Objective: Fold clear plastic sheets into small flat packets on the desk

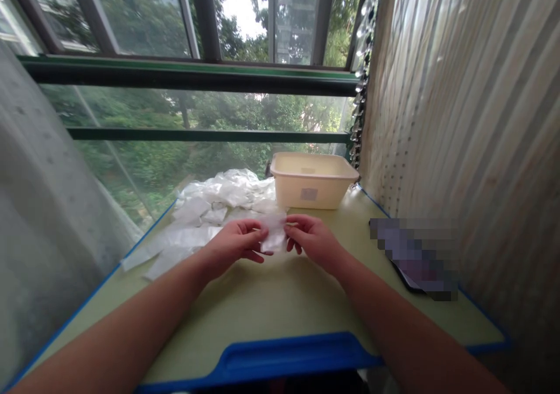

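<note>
Between my two hands, a small translucent plastic bag (pixel 275 234) is stretched above the table. My left hand (pixel 240 241) pinches its left edge between thumb and fingers, the lower fingers loosely curled. At the opposite edge, my right hand (pixel 311 237) grips the bag between thumb and forefinger. Just beyond my left hand lies a heap of similar clear bags (pixel 227 192), some flat, some crumpled. Behind my right hand stands a cream plastic tub (pixel 317 187) with a small label on its front; its floor is hidden from this angle.
The yellow-green table (pixel 271 306) has a blue rim and a blue tray-like groove at the near edge. A dark-edged flat object (pixel 413 260), mostly blurred out, lies at the right. Curtains (pixel 459 119) hang on both sides, with a window and green rails (pixel 196 76) behind.
</note>
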The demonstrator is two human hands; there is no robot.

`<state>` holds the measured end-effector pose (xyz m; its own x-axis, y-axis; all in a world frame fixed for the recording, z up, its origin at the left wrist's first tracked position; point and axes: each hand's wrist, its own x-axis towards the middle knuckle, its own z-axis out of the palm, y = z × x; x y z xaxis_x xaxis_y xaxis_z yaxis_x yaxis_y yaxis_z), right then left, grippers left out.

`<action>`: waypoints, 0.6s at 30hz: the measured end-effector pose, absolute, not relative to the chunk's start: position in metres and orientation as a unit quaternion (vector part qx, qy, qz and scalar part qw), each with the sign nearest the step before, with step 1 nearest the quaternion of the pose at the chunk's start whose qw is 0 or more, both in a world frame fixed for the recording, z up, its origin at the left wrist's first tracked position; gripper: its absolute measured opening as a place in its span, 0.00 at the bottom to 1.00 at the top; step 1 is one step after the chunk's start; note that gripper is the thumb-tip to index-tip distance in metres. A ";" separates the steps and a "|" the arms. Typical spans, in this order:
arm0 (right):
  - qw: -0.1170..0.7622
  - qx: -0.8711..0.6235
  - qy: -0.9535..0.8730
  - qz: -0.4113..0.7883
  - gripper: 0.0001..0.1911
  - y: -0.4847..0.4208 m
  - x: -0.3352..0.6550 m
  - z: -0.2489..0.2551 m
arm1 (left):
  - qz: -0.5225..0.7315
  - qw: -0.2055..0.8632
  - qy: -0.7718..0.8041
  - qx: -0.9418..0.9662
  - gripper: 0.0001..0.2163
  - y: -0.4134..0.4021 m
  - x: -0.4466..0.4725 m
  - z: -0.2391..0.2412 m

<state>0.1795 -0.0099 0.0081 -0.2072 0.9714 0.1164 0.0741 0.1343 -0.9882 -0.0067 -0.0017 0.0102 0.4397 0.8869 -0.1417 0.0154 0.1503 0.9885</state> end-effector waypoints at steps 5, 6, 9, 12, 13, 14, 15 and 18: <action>0.461 -0.436 -0.613 0.471 0.14 -0.007 0.181 0.005 | 0.339 0.640 0.405 0.558 0.12 -0.001 -0.009 0.009; 0.460 -0.433 -0.615 0.472 0.15 -0.007 0.182 0.004 | 0.342 0.637 0.406 0.559 0.12 0.000 -0.009 0.008; 0.458 -0.417 -0.623 0.479 0.18 -0.006 0.182 0.003 | 0.356 0.619 0.414 0.564 0.12 0.002 -0.009 0.007; 0.455 -0.410 -0.630 0.477 0.17 -0.006 0.183 0.002 | 0.369 0.597 0.429 0.569 0.11 0.002 -0.007 0.007; 0.453 -0.413 -0.633 0.474 0.17 -0.006 0.183 0.002 | 0.370 0.590 0.433 0.572 0.11 0.002 -0.006 0.007; 0.450 -0.418 -0.635 0.468 0.16 -0.006 0.184 0.002 | 0.370 0.585 0.437 0.575 0.11 0.001 -0.006 0.007; 0.447 -0.426 -0.637 0.462 0.15 -0.006 0.184 0.003 | 0.369 0.580 0.439 0.579 0.12 0.001 -0.006 0.008; 0.432 -0.440 -0.644 0.452 0.11 -0.007 0.184 0.003 | 0.360 0.580 0.435 0.587 0.13 0.000 -0.006 0.009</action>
<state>0.1835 -0.0067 0.0034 -0.2382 0.9581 0.1592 0.1768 0.2040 -0.9629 -0.0058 -0.0003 0.0089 0.3624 0.9284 -0.0819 0.0943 0.0509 0.9942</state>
